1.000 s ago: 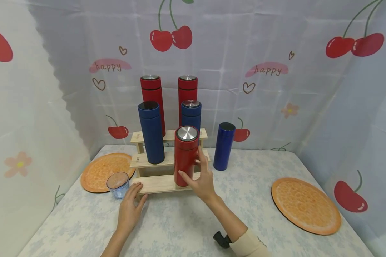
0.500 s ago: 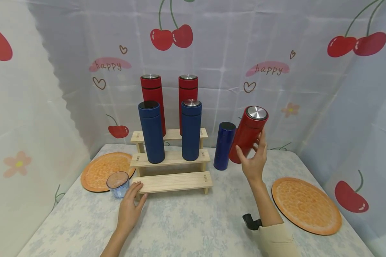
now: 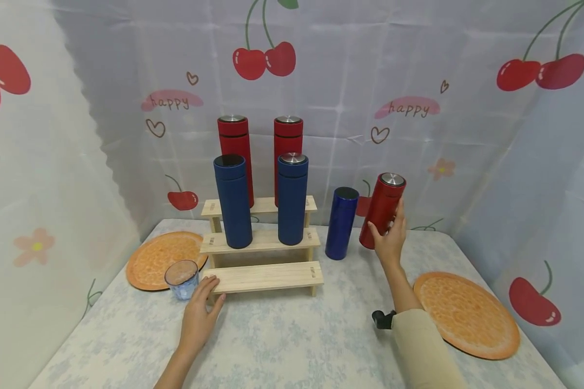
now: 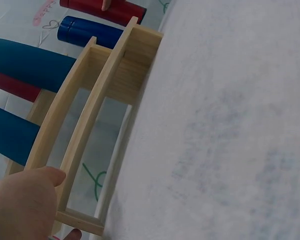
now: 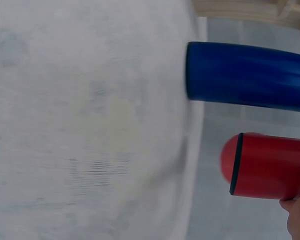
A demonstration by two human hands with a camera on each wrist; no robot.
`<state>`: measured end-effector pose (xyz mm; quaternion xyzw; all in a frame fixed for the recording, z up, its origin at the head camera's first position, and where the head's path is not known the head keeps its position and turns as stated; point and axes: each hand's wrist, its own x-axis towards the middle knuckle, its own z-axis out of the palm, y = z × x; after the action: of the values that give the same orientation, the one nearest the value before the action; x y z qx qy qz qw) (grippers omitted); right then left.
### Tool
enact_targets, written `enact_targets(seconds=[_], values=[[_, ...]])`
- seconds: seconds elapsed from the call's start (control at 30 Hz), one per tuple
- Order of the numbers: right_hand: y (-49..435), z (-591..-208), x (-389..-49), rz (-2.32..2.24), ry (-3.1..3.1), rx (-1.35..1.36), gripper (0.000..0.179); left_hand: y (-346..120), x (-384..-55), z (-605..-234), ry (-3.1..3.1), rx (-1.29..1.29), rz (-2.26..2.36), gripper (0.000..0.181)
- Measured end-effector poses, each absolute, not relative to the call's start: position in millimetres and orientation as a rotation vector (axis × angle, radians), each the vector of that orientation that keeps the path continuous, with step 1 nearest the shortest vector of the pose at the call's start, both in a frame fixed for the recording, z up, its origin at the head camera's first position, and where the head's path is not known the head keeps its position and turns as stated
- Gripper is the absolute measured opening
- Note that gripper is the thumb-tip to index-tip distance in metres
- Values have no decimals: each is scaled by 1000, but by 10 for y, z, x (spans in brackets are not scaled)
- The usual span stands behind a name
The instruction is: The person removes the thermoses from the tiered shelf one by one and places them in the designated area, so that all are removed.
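Observation:
My right hand [image 3: 391, 243] grips a red thermos flask [image 3: 383, 201] with a silver lid, tilted slightly, its base off the table in the right wrist view. A shiny blue flask [image 3: 342, 224] stands upright just left of it. My left hand [image 3: 198, 323] holds the left end of the lowest step of a wooden three-step stand [image 3: 267, 276]. That step is bare. Two matte blue flasks, one black-topped [image 3: 233, 202] and one silver-topped [image 3: 292, 202], stand on the middle step. Behind them, a left red flask [image 3: 234, 141] and a right red flask [image 3: 288, 135] stand on the top step.
A bluish glass cup [image 3: 182, 281] stands close to my left fingers. Round orange mats lie at the left [image 3: 151, 259] and right [image 3: 467, 313] of the patterned table [image 3: 292, 346]. A cherry-print curtain [image 3: 340, 65] rises behind.
My right hand has lifted the red flask off the lowest step and carried it right, past the shiny blue flask. It is now less tilted and farther back. My left hand stays put.

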<state>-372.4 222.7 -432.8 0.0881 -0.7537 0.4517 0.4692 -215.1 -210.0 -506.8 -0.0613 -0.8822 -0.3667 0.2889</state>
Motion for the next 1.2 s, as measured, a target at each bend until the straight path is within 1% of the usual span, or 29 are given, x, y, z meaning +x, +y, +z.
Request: enact_targets(seconds=[0.33, 0.73, 0.87, 0.97, 1.1, 1.2], values=[[2256, -4714, -3778, 1163, -1930, 154, 96, -2094, -2148, -5072, -2354, -175, -966, 45], [2255, -4793, -3761, 1120, -1974, 156, 95, -2102, -2155, -5061, -2368, -163, -970, 46], [2249, -4780, -3738, 1088, -1950, 128, 91, -2095, -2167, -5063, -2360, -169, -972, 46], [2193, -4729, -3698, 1077, -1833, 74, 83, -2091, -2159, -5051, -2375, -163, -980, 45], [1956, -4518, -3620, 1062, -1620, 65, 67, -2095, -2141, -5035, -2390, -143, -979, 45], [1709, -4264, -3581, 1084, -1508, 170, 61, -2092, -2147, -5043, -2381, -144, -978, 44]])
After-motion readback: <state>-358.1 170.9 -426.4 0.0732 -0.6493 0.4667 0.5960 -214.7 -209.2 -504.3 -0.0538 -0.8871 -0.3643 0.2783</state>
